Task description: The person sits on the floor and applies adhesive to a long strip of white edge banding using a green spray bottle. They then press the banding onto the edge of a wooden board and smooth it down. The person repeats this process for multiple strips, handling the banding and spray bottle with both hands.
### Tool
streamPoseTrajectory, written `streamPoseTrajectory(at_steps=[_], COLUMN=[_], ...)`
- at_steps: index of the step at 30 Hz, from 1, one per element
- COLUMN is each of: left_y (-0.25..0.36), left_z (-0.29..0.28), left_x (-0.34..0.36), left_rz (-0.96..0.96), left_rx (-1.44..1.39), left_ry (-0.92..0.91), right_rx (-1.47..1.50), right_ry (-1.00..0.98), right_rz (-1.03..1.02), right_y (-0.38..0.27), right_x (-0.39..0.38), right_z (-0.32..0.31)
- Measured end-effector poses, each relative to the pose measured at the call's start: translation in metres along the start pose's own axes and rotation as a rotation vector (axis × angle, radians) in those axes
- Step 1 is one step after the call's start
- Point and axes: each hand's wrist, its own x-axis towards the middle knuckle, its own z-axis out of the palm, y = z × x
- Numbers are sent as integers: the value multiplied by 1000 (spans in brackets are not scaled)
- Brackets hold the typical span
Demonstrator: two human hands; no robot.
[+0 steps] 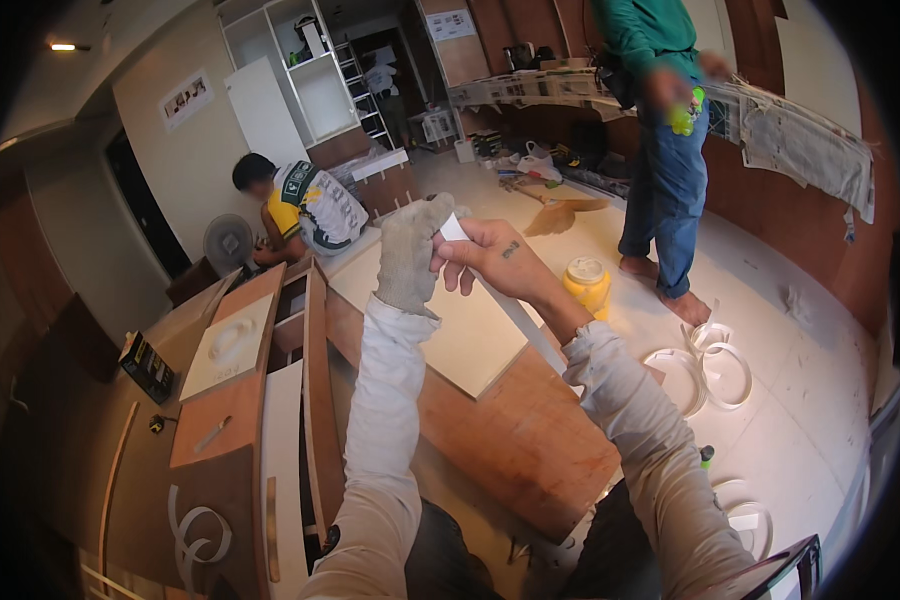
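Observation:
My left hand (408, 262), in a grey work glove, is raised in front of me with its fingers closed on the end of a white edging strip (453, 230). Bare and tattooed, my right hand (498, 258) pinches the same strip from the other side, its fingers curled. Past my right wrist, a length of white strip shows running down behind the forearm. Below both hands a cream panel (475, 355) lies on a larger brown plywood board (510, 440).
Right of the board stand a yellow jar (587, 285) and coils of white strip (725, 375). A barefoot person (665, 150) stands beyond; another person (305, 205) sits at far left. An open wooden carcass (300, 400), a scraper (212, 433) and a black tin (147, 367) are left.

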Motion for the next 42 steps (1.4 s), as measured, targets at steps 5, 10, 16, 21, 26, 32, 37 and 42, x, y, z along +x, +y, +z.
streamPoseTrajectory(at_steps=[5,10,16,21,26,32,37,42], left_y=[-20,-47,-68,-82,-89,-76,-121,-142], left_z=[-21,-55,-92,-109,-100,-26,-23,-44], left_x=[14,18,25,17,5,1,11,17], left_rz=[-175,-269,-265,-193,325,794,477,228], left_rx=[-330,-471,-550,-399,1198,1513,1367,1090], left_ry=[37,98,102,499,627,175,-155,-84], right_rx=[-3,-74,-84,-210,-177,-237,-253,-456], right_ry=[-135,-318,-445,-349,119,358,353,380], right_rz=[8,94,159,394,495,447,405,380], right_y=[0,-10,-11,-9,19,41,54,40], right_x=[-1,-6,-8,-8,-2,-1,2,0], right_z=[1,12,25,18,-6,-9,-5,25])
